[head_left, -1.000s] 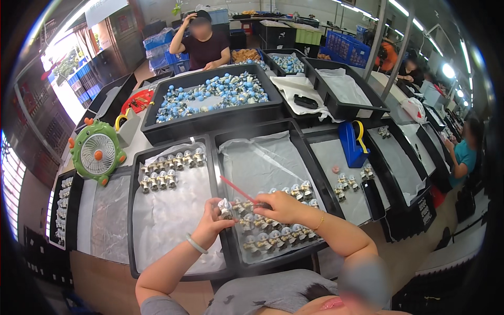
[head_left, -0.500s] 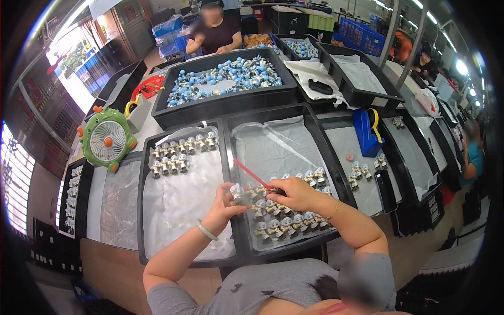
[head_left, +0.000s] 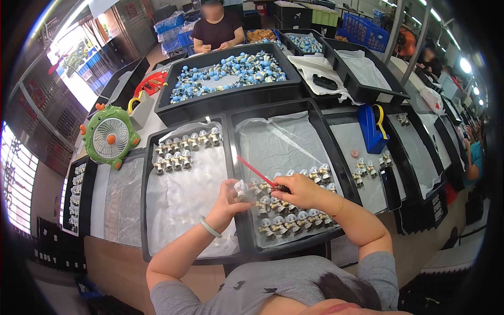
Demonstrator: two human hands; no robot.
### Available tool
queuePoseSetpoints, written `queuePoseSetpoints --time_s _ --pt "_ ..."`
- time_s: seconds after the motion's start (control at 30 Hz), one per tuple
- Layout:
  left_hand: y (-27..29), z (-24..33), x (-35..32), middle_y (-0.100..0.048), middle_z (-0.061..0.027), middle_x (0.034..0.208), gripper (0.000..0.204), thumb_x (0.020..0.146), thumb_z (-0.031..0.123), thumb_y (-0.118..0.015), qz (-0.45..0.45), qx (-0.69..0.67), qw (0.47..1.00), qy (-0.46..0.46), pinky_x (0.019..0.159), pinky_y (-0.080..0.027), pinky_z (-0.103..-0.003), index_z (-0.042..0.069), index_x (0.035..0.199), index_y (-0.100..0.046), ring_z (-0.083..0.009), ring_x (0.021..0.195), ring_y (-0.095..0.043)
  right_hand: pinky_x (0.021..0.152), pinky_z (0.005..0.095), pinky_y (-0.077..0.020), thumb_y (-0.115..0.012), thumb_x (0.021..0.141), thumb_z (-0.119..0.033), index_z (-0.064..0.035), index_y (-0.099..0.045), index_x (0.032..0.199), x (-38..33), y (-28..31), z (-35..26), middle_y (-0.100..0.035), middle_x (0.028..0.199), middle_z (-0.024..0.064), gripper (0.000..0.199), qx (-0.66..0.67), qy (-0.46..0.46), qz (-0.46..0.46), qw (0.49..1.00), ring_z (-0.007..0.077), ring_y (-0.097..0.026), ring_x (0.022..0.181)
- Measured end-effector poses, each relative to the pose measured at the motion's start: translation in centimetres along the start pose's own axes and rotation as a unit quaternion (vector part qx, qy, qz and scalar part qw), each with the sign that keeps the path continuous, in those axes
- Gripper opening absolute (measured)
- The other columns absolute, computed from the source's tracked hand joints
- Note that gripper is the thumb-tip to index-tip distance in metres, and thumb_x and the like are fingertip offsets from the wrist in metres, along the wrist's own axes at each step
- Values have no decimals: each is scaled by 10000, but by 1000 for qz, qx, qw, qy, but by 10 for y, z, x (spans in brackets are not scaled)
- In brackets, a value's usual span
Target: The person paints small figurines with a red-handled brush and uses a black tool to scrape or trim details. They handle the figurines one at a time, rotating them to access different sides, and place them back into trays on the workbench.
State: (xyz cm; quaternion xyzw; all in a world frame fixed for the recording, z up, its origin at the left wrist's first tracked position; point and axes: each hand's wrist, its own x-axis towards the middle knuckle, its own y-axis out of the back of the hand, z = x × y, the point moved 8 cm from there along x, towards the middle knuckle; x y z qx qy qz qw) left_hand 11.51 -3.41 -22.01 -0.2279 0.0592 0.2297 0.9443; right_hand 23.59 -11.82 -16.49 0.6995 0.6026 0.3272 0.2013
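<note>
My left hand, fingers closed, grips a small figurine with a pale head, above the rim between two black trays. My right hand is closed round a thin red stick-like tool with a dark part near the fingers. The tool points up and to the left, its red end apart from the figurine. Below and around my right hand, rows of similar figurines stand in the right tray. The left tray, lined with white sheet, holds two rows of figurines at its far end.
A green fan stands at left. Beyond the trays is a large black bin of blue-and-white parts, with a person behind it. To the right are a blue tape dispenser, a dark phone-like object and more trays.
The view has shifted slightly. My hands keep their grips on the figurine and the red tool, with little movement. The person across has lowered a raised hand.
</note>
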Motion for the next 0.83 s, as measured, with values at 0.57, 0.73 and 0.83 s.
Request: queuePoseSetpoints --time_s 0.57,0.73,0.83 --pt "-4 7 0 -379 -131 1213 628 649 -64 -593 -23 40 998 -41 775 -434 -293 127 1126 -232 -190 866 -548 535 336 -396 -567 775 -252 11 -562 815 2 14 8 -522 613 134 265 62 -57 59 995 274 -503 550" --pt "-8 13 -2 -351 -127 1245 713 627 -37 -641 -47 28 995 -80 765 -428 -295 160 1162 -213 -187 886 -535 457 221 -357 -558 817 -157 -4 -533 799 -2 23 20 -477 569 -3 156 215 -111 140 960 61 -439 498" --pt "-14 20 -8 -319 -105 1277 713 632 9 -677 -73 27 992 -97 777 -423 -295 161 1158 -222 -209 920 -520 452 180 -363 -547 837 -165 -36 -528 810 -5 25 24 -482 568 -32 133 226 -104 140 958 11 -432 517"
